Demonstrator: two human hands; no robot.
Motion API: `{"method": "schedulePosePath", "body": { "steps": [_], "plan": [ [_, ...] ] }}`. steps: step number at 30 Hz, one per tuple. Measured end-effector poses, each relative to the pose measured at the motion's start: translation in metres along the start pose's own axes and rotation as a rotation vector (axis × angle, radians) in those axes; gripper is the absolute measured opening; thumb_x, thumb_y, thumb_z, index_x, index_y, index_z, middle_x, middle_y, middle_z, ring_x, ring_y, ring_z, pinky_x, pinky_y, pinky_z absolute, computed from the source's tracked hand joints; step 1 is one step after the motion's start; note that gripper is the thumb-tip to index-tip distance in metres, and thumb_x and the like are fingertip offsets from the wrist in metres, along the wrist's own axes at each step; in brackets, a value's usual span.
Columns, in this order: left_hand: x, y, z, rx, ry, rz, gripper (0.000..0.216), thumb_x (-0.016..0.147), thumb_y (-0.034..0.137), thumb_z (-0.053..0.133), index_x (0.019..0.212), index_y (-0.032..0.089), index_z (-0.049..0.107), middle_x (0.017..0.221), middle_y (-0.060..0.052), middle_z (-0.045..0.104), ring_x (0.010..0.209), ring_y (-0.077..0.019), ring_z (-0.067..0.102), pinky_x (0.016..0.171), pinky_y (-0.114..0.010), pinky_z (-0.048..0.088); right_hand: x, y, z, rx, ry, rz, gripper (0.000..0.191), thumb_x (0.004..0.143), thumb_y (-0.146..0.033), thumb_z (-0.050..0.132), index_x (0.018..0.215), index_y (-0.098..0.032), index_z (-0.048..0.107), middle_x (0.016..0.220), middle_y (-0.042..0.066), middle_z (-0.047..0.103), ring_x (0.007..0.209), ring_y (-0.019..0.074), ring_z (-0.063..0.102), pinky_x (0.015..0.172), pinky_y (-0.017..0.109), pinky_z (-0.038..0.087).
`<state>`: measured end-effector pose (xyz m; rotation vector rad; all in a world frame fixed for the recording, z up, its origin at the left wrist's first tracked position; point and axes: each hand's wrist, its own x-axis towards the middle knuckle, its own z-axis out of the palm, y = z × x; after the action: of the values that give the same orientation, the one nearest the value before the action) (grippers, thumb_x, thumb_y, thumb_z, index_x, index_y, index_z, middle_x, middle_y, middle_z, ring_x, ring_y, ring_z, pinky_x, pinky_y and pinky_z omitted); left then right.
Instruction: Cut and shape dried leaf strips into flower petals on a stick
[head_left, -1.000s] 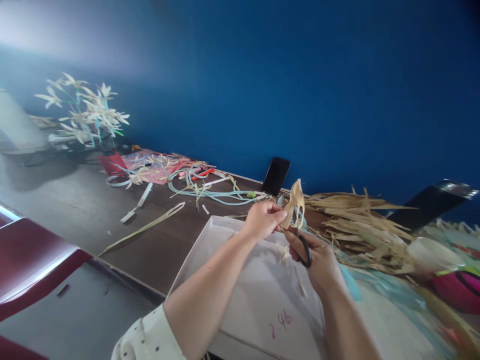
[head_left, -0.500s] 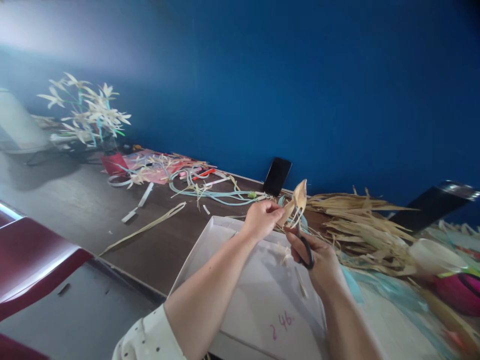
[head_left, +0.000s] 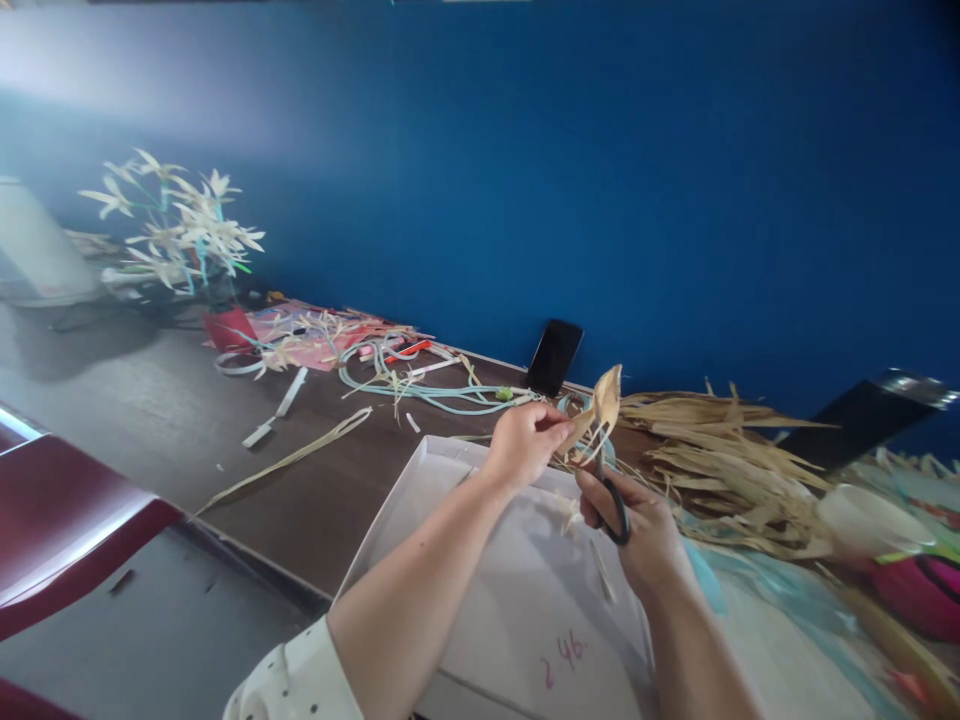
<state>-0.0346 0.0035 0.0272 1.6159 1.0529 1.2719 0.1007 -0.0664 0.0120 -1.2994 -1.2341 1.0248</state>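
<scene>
My left hand pinches the lower end of a dry tan husk piece and holds it up over a white box lid. My right hand is closed around black-handled scissors, whose blades reach up into the base of the husk. Thin strips hang from the husk. A few cut scraps lie on the lid below the hands.
A pile of dry husks lies right of the hands. A black phone leans on the blue wall. Light-blue strips, pink paper and a bunch of husk flowers sit to the left. A white cup stands at the right.
The husk piece has tilted a little to the right and both hands have drifted slightly down and right. The grips are the same.
</scene>
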Motion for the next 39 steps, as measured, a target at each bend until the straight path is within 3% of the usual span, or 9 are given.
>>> {"method": "schedulePosePath", "body": {
  "steps": [11,25,29,34,39],
  "plan": [
    [-0.0039,-0.0022,0.0018,0.135,0.006,0.048,0.019,0.075,0.034,0.054,0.079,0.019,0.065,0.073,0.001,0.065,0.065,-0.0108,0.056,0.06,-0.02,0.039,-0.001,-0.0062,0.0008,-0.016,0.002,0.008,0.028,0.069,-0.041,0.067,0.08,-0.016,0.068,0.052,-0.001,0.05,0.047,0.0099,0.041,0.047,0.024,0.034],
    [-0.0062,0.0016,0.002,0.15,-0.005,0.076,0.019,0.075,0.034,0.053,0.077,0.019,0.064,0.071,0.001,0.064,0.061,-0.0093,0.052,0.057,-0.02,0.036,0.0004,-0.0019,-0.001,0.017,-0.006,0.02,0.031,0.069,-0.04,0.068,0.09,-0.017,0.066,0.053,-0.004,0.05,0.047,0.0082,0.04,0.047,0.021,0.033],
    [-0.0054,0.0046,0.0005,0.094,-0.005,0.034,0.019,0.073,0.034,0.054,0.076,0.018,0.064,0.071,0.001,0.064,0.063,-0.0098,0.053,0.058,-0.02,0.038,0.0002,-0.0018,-0.0005,0.025,0.005,0.006,0.027,0.069,-0.039,0.068,0.084,-0.016,0.066,0.051,-0.003,0.049,0.046,0.0082,0.039,0.046,0.021,0.032],
    [-0.0039,0.0039,-0.0002,-0.014,-0.016,-0.035,0.02,0.071,0.035,0.057,0.075,0.017,0.065,0.07,0.0,0.063,0.063,-0.0094,0.053,0.058,-0.02,0.037,-0.0008,-0.0035,0.0,0.009,0.01,-0.012,0.024,0.071,-0.039,0.067,0.063,-0.016,0.061,0.049,-0.003,0.048,0.046,0.0079,0.038,0.045,0.021,0.031],
    [-0.0006,-0.0008,0.0024,-0.259,-0.048,-0.219,0.024,0.066,0.037,0.062,0.075,0.015,0.064,0.065,0.0,0.058,0.057,-0.0076,0.048,0.054,-0.019,0.035,-0.001,-0.002,-0.0023,-0.039,-0.027,-0.055,0.029,0.073,-0.039,0.064,0.056,-0.017,0.056,0.049,-0.003,0.047,0.048,0.0077,0.038,0.047,0.021,0.031]
  ]
}}
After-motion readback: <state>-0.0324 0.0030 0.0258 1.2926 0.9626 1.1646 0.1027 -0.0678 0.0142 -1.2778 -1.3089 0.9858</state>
